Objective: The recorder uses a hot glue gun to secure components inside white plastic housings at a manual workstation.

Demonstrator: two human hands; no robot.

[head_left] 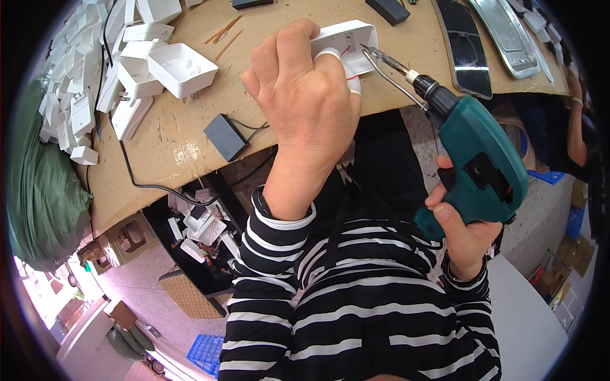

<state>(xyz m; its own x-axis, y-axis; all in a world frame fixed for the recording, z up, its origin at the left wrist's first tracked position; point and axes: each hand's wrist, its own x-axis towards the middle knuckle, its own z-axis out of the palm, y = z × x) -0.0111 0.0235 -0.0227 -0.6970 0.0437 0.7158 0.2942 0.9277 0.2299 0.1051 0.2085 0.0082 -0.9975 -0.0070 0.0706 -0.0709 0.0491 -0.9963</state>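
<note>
My left hand [304,105] is closed on a white plastic housing [363,30], tilting it so that its open inside faces right. White wraps sit on two of its fingers, and thin red wires show beside them in the housing. My right hand [467,238] grips the handle of a green soldering gun [492,143]. The gun's slim metal tip, with a curved thin tube beside it, reaches into the housing near the red wires. Whether the tip touches anything there is too small to tell. A black box [227,137] with a cable lies on the table left of my left wrist.
Many white housings [182,68] are heaped at the table's left, beside a green sack [47,197]. Phone-like black panels [465,47] and a metal tray [508,38] lie at the right. A black bin [184,244] of white parts stands below the table [165,159]. Another person's arm [575,120] shows far right.
</note>
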